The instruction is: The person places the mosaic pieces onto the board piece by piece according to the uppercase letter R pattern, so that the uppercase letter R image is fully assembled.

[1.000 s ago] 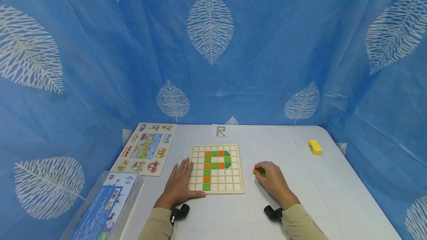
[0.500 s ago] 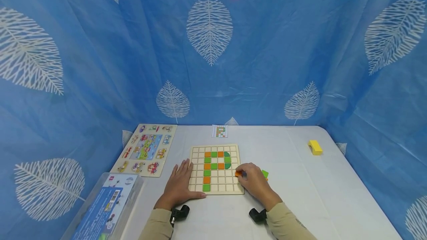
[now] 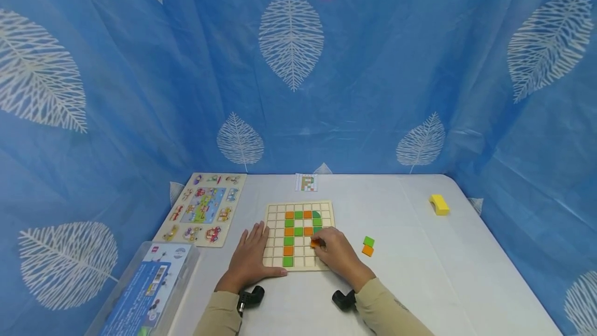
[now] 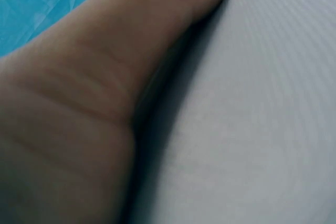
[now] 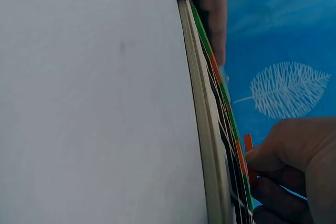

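Note:
A wooden grid board (image 3: 299, 262) lies on the table, with orange and green tiles forming a letter P in its squares. My left hand (image 3: 249, 255) rests on the board's left edge, fingers straight and thumb stretched along the near edge. Over the lower right part of the grid, my right hand (image 3: 340, 254) pinches an orange tile (image 3: 314, 244) between thumb and fingers. In the right wrist view that orange tile (image 5: 248, 142) stands up just above the board. To the right of the board, a loose green tile (image 3: 369, 241) touches another orange tile (image 3: 367, 250).
Behind the board lies a small pattern card (image 3: 306, 182). A yellow arch block (image 3: 439, 205) stands far right. On the left are a vehicle picture puzzle (image 3: 205, 209) and a clear plastic box (image 3: 149, 289). A blue leaf-patterned curtain (image 3: 354, 92) encloses the table.
My right hand has carried the orange tile left from the loose tiles to over the board, uncovering the green and orange tiles on the table. The left hand has stayed in place.

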Motion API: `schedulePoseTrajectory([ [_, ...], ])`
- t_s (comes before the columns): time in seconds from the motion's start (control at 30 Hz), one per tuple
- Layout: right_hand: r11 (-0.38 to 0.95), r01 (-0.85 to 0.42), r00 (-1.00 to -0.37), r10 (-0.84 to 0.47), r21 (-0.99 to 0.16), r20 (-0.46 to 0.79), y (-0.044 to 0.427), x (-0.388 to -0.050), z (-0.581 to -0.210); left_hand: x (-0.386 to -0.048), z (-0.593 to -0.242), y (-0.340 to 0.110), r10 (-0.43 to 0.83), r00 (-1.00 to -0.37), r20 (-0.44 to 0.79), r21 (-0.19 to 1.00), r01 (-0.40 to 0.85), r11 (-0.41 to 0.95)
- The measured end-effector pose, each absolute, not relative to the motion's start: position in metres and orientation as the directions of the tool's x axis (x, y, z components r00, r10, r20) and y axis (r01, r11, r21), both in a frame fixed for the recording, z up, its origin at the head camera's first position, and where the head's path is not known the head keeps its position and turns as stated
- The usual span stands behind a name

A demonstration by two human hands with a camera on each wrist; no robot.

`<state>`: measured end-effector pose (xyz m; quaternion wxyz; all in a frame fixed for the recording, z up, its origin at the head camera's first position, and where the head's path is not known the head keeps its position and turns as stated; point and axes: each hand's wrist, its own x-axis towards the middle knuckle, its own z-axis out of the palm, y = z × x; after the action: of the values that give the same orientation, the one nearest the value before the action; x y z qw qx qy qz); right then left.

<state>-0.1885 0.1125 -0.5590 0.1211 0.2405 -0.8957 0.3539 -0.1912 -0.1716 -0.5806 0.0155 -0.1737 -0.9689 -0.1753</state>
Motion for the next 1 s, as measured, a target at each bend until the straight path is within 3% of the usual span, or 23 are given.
schedulePoseTrajectory([
  [0.63, 0.645, -0.564, -0.825, -0.425, -0.516, 0.372, 0.078, -0.201, -0.559, -0.189, -0.577, -0.170, 0.328, -0.940, 0.093, 0.324, 0.340, 0.883],
  [1.0, 0.681, -0.504, -0.861, -0.353, -0.531, 0.366, 0.069, -0.204, -0.560, -0.190, -0.579, -0.170, 0.327, -0.941, 0.087, 0.320, 0.337, 0.886],
])
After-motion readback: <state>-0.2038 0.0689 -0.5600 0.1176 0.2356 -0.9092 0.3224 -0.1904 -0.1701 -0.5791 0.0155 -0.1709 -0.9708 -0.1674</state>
